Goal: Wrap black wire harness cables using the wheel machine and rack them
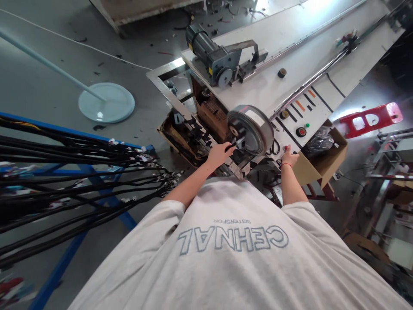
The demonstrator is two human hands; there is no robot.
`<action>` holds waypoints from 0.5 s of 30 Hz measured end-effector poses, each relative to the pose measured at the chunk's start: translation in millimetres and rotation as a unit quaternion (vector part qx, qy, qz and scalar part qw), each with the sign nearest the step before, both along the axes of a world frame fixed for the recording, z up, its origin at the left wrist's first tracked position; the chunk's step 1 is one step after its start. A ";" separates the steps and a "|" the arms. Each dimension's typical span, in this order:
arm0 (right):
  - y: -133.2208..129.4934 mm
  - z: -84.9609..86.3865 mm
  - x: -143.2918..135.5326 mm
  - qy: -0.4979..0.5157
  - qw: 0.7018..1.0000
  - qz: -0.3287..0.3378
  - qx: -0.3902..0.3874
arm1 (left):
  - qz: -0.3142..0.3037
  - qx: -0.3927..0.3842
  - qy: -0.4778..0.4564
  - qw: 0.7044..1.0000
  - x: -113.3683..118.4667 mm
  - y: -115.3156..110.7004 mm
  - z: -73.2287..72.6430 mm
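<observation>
My left hand (219,156) is at the near edge of the machine, its thumb and fingers pinched together on a thin dark piece I cannot make out. Right beside those fingertips stands a large grey wheel-shaped machine head (254,129) with a roll at its hub (235,129). My right hand (289,157) is at the corner of the white panel, fingers apart, with a finger at a small red button (285,148). Farther up that panel are a bigger red button (301,131) and a green one (307,125).
A dark motor (206,49) is mounted on the long white worktop (290,38). An open cardboard box (335,157) with clear plastic inside stands to the right, near a red stool (371,120). Bundles of black cables (80,176) hang on a blue rack (67,254) at left.
</observation>
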State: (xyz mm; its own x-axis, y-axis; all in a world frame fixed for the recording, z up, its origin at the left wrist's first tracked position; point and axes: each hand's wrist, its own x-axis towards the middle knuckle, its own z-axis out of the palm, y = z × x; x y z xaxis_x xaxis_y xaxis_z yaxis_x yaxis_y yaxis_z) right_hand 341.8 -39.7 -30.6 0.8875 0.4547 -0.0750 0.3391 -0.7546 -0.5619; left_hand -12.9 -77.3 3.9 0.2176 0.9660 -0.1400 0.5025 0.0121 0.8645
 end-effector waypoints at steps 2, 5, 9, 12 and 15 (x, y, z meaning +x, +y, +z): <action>0.2 0.6 -0.6 0.002 1.000 -0.002 -0.003 | -0.029 -0.001 0.003 1.000 -1.1 2.1 2.3; -0.1 2.2 -1.9 0.004 1.000 -0.002 -0.011 | -0.032 -0.033 -0.071 0.996 -3.4 6.6 0.0; -0.8 3.1 -2.6 -0.001 1.000 -0.003 -0.016 | -0.037 -0.159 -0.191 0.968 -4.1 15.8 -2.6; -0.4 2.0 -2.2 -0.003 1.000 -0.005 -0.014 | -0.023 -0.260 -0.219 0.940 -5.8 20.5 2.0; 0.3 1.2 -2.3 -0.001 1.000 -0.007 -0.015 | -0.024 -0.317 -0.257 0.912 -10.1 22.6 7.2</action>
State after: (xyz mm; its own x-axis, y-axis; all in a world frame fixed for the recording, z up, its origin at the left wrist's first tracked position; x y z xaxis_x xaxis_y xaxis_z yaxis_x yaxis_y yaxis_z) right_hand 339.5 -39.4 -29.4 0.8938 0.4400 -0.0872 0.3296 -0.7761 -0.5377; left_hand -23.1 -54.7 11.1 0.4524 0.7136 -0.5349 0.0449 0.5809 0.8128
